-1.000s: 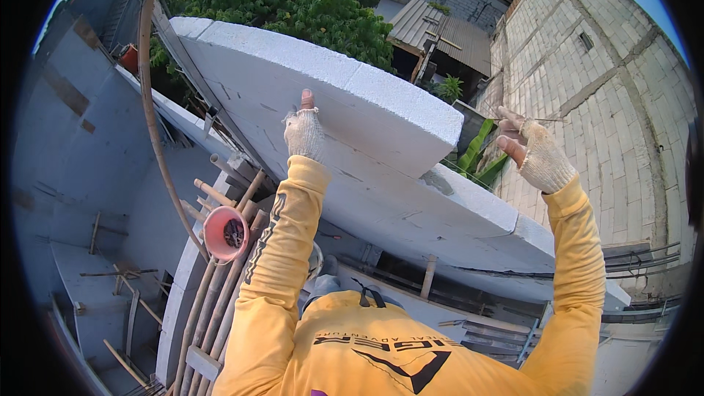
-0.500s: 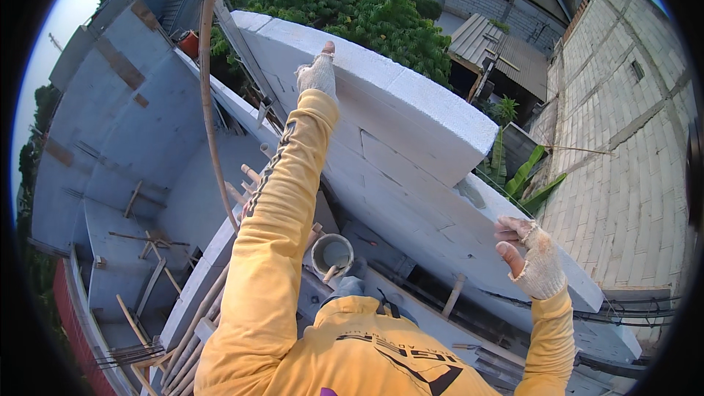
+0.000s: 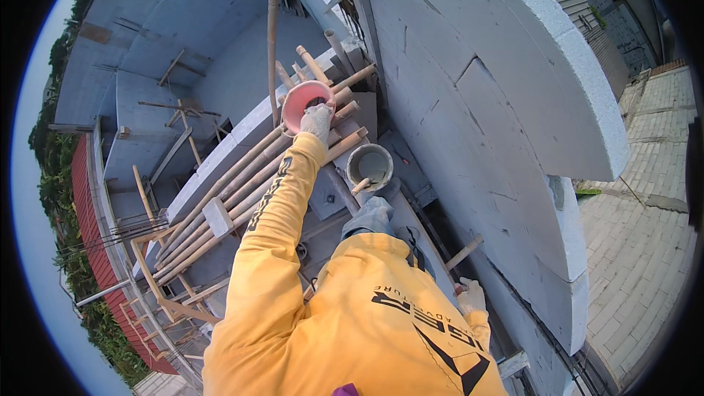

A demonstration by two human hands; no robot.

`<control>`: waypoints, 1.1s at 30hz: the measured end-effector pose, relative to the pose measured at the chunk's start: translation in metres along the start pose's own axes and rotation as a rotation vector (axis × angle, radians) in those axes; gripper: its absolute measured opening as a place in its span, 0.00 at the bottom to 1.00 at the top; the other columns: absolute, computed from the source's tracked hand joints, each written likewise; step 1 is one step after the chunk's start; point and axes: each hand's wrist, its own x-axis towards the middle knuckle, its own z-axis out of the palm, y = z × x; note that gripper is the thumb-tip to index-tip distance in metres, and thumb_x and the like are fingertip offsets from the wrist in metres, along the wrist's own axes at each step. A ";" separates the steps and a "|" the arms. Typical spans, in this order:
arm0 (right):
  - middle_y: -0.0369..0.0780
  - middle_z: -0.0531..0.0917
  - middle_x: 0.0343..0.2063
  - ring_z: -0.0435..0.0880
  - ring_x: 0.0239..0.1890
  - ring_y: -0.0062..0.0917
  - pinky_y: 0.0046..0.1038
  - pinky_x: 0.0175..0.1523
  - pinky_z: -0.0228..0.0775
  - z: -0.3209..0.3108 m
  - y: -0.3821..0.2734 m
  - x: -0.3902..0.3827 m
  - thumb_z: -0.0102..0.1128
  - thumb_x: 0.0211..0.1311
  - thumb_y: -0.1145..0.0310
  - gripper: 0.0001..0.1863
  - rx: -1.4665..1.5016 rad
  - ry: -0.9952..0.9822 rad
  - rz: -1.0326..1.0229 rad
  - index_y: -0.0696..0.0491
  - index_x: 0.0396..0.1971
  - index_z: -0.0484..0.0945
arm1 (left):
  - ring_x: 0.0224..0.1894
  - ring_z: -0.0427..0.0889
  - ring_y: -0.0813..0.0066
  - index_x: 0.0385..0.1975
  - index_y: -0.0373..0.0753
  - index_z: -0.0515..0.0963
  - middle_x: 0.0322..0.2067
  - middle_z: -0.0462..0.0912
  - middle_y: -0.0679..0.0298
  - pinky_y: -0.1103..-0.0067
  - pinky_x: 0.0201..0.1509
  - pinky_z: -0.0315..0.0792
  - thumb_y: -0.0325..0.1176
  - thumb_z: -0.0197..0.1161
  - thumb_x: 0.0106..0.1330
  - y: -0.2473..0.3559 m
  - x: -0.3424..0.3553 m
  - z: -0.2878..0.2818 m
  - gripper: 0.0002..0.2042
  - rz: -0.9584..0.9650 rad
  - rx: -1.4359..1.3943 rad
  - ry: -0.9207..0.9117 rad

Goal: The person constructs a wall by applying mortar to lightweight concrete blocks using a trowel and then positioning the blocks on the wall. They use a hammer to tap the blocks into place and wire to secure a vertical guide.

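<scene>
My left hand (image 3: 317, 120), in a whitish knit glove with bare fingertips, reaches to a pink plastic bowl (image 3: 296, 106). Its fingers bend over the near rim into the bowl, which rests among bamboo poles with its mouth facing up toward me. Just to the right stands a grey bucket (image 3: 370, 166) of wet grey mix, a wooden handle (image 3: 361, 186) sticking out over its near rim. Low beside my body on the right, my gloved right hand (image 3: 470, 297) hangs near the block wall (image 3: 469, 154). Its fingers look loosely apart, with nothing visible in them.
Bundled bamboo poles (image 3: 227, 205) run along the left, a white block (image 3: 218, 217) on them. An upright pole (image 3: 273, 37) rises ahead. Beyond a low wall (image 3: 220, 152), the ground drops to a walled space. A short stub of pole (image 3: 465, 251) projects near my right hand.
My view has turned down and left. My left hand has come off the wall top to the pink bowl, which my sleeve mostly hid before. My right hand has dropped to my side.
</scene>
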 end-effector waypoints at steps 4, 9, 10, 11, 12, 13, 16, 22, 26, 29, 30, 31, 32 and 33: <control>0.55 0.84 0.35 0.86 0.36 0.36 0.34 0.44 0.76 0.011 0.071 -0.003 0.62 0.61 0.65 0.18 -0.335 -0.061 0.029 0.64 0.45 0.79 | 0.40 0.84 0.59 0.53 0.43 0.73 0.39 0.83 0.55 0.67 0.39 0.76 0.41 0.55 0.69 -0.277 -0.015 -0.073 0.16 -0.002 1.013 -0.147; 0.51 0.84 0.39 0.85 0.36 0.32 0.30 0.38 0.79 -0.020 0.101 0.009 0.58 0.60 0.73 0.17 0.009 0.020 0.265 0.66 0.47 0.77 | 0.57 0.78 0.50 0.58 0.39 0.70 0.54 0.78 0.46 0.62 0.58 0.72 0.47 0.45 0.72 -0.427 -0.110 -0.096 0.23 -0.240 1.145 -0.652; 0.50 0.84 0.39 0.85 0.36 0.31 0.29 0.37 0.79 -0.022 0.093 0.012 0.57 0.60 0.75 0.17 0.153 0.064 0.319 0.66 0.47 0.76 | 0.58 0.77 0.48 0.56 0.38 0.71 0.54 0.78 0.46 0.60 0.57 0.73 0.45 0.47 0.71 -0.444 -0.113 -0.097 0.21 -0.292 1.220 -0.774; 0.48 0.84 0.39 0.85 0.36 0.29 0.27 0.36 0.79 -0.020 0.097 0.027 0.55 0.58 0.78 0.17 0.171 0.114 0.308 0.66 0.48 0.76 | 0.53 0.80 0.53 0.53 0.42 0.74 0.52 0.80 0.51 0.63 0.54 0.75 0.44 0.45 0.72 -0.404 -0.109 -0.078 0.18 -0.164 1.242 -0.790; 0.47 0.84 0.39 0.84 0.35 0.27 0.26 0.35 0.80 -0.024 0.088 0.033 0.53 0.57 0.81 0.17 0.198 0.154 0.313 0.67 0.48 0.75 | 0.48 0.83 0.57 0.51 0.46 0.77 0.49 0.82 0.55 0.66 0.51 0.77 0.43 0.44 0.73 -0.366 -0.109 -0.068 0.17 -0.045 1.276 -0.813; 0.47 0.84 0.37 0.84 0.33 0.26 0.26 0.34 0.79 -0.027 0.060 0.030 0.52 0.56 0.83 0.17 0.247 0.221 0.280 0.66 0.48 0.75 | 0.42 0.81 0.60 0.49 0.47 0.77 0.44 0.80 0.58 0.68 0.45 0.75 0.43 0.45 0.72 -0.375 -0.090 -0.070 0.15 -0.030 1.186 -0.741; 0.46 0.85 0.33 0.85 0.36 0.31 0.31 0.45 0.76 -0.056 -0.032 0.024 0.53 0.53 0.81 0.21 0.080 0.264 0.141 0.62 0.50 0.75 | 0.24 0.75 0.68 0.41 0.49 0.77 0.28 0.76 0.68 0.71 0.27 0.69 0.43 0.50 0.70 -0.404 0.001 -0.076 0.11 -0.514 0.033 -0.317; 0.47 0.85 0.35 0.84 0.42 0.39 0.35 0.50 0.73 -0.027 -0.087 -0.004 0.60 0.59 0.72 0.19 0.205 0.384 -0.015 0.59 0.50 0.75 | 0.29 0.79 0.69 0.42 0.55 0.75 0.30 0.80 0.72 0.70 0.25 0.67 0.47 0.55 0.67 -0.244 0.136 -0.056 0.09 -0.341 0.130 -0.202; 0.46 0.85 0.35 0.84 0.37 0.34 0.36 0.46 0.74 0.046 -0.048 -0.009 0.62 0.60 0.66 0.19 0.410 0.143 0.238 0.61 0.49 0.76 | 0.21 0.74 0.73 0.40 0.44 0.76 0.21 0.75 0.69 0.76 0.22 0.67 0.36 0.55 0.69 -0.177 0.149 -0.044 0.07 -0.178 0.049 -0.251; 0.44 0.84 0.35 0.84 0.38 0.33 0.30 0.42 0.75 0.119 0.034 0.005 0.58 0.60 0.73 0.15 0.193 0.051 0.215 0.62 0.46 0.77 | 0.30 0.82 0.65 0.42 0.36 0.80 0.29 0.83 0.57 0.73 0.37 0.74 0.43 0.61 0.65 -0.220 0.171 -0.023 0.16 0.077 0.307 -0.144; 0.42 0.81 0.34 0.83 0.35 0.25 0.23 0.35 0.76 0.138 0.080 0.012 0.54 0.62 0.77 0.16 0.310 -0.010 0.218 0.62 0.50 0.76 | 0.33 0.85 0.62 0.42 0.34 0.81 0.32 0.86 0.53 0.72 0.42 0.77 0.45 0.63 0.63 -0.257 0.182 -0.030 0.19 0.209 0.432 -0.095; 0.46 0.83 0.35 0.84 0.38 0.33 0.30 0.41 0.75 0.132 0.074 0.014 0.55 0.59 0.76 0.14 0.152 -0.017 0.193 0.62 0.45 0.77 | 0.42 0.85 0.55 0.47 0.35 0.81 0.38 0.86 0.50 0.69 0.48 0.76 0.48 0.63 0.62 -0.278 0.179 -0.021 0.23 0.247 0.732 0.024; 0.49 0.85 0.36 0.84 0.40 0.40 0.37 0.47 0.75 0.129 0.058 0.009 0.56 0.57 0.75 0.12 0.011 0.004 0.196 0.63 0.41 0.78 | 0.49 0.83 0.53 0.48 0.36 0.80 0.44 0.84 0.49 0.66 0.53 0.75 0.49 0.63 0.62 -0.247 0.142 0.010 0.23 0.106 0.849 0.003; 0.49 0.84 0.34 0.84 0.38 0.37 0.35 0.44 0.76 0.125 0.077 0.018 0.55 0.56 0.76 0.13 0.180 -0.039 0.277 0.63 0.41 0.78 | 0.52 0.81 0.53 0.51 0.36 0.79 0.48 0.83 0.49 0.67 0.56 0.74 0.48 0.63 0.62 -0.271 0.143 0.004 0.24 -0.009 0.845 -0.029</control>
